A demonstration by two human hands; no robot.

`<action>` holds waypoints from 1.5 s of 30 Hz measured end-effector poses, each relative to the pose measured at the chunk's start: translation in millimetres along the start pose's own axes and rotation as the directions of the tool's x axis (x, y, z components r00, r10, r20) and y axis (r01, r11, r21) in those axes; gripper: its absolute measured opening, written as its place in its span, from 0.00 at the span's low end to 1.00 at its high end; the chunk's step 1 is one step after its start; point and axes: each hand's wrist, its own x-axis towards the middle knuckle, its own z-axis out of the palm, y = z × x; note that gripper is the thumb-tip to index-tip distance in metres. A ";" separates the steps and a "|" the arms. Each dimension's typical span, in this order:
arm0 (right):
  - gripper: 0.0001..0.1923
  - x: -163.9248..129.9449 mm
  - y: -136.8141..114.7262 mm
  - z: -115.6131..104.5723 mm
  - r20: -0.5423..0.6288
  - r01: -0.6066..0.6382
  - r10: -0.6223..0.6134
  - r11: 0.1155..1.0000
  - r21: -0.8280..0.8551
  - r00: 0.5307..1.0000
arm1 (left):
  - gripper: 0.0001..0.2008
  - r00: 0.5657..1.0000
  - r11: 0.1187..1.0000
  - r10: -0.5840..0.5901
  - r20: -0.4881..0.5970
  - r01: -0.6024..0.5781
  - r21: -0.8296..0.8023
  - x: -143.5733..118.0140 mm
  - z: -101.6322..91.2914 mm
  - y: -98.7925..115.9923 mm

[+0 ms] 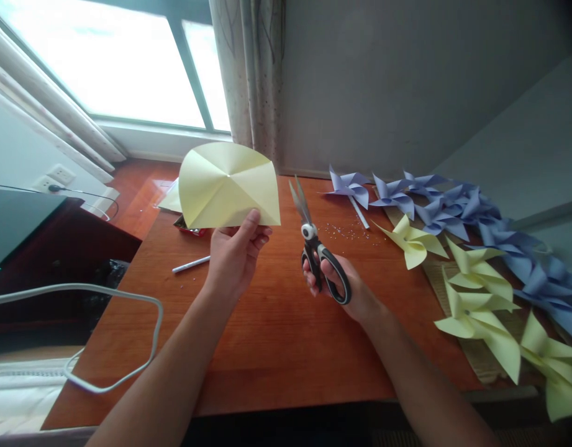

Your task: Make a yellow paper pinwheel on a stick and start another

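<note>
Left hand [236, 251]: fingers narrow, pinching the paper [227, 189] at its lower edge, thumb in front, other fingers behind. Paper is upright, clear of the surface [276, 347], creases crossing near its middle. Upper corners rounded, lower two pointed. Low grip probably chosen to leave the outline and creases exposed.

Right hand [355, 288]: fingers closed round the handles of the scissors [308, 231]; blades point up and away, slightly parted. Tips lie just beside the paper's right edge, apart from it; angle presumably keeps them off the left hand.

Right side: blue pinwheels [439, 211] bunched along the far right, yellow pinwheels [484, 320] nearer, partly over cardboard [481, 366]. Sorted by colour, it seems, and set aside from the hands. One pinwheel [348, 184] sits apart, a stick [359, 212] under it, small bits [344, 231] beside.

Left side: straw [191, 264] lies near the left wrist, one end hidden; box [192, 231] partly behind the paper.

Edges and room: widest stretch of visible wood lies between the forearms, down to the near edge. Cable [81, 287] loops over the left edge, likely a snag for the left elbow. Pinwheels limit sweep rightward; the wall [360, 87] bounds the far side.
</note>
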 end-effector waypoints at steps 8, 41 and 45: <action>0.26 -0.9 1.3 1.8 0.130 -0.029 0.058 0.976 -0.214 0.990 | 0.11 0.999 0.997 0.048 -0.006 -0.049 -0.056 5.1 -1.7 -1.6; 0.28 -4.2 -1.9 3.0 0.122 -0.023 0.058 0.963 -0.268 0.991 | 0.14 1.000 0.974 -0.022 0.013 0.018 0.224 -5.5 -2.3 -10.0; 0.28 -4.4 -3.7 3.4 0.119 -0.027 0.062 0.962 -0.273 0.991 | 0.14 1.000 0.972 -0.023 0.015 0.019 0.233 -5.9 -1.9 -9.9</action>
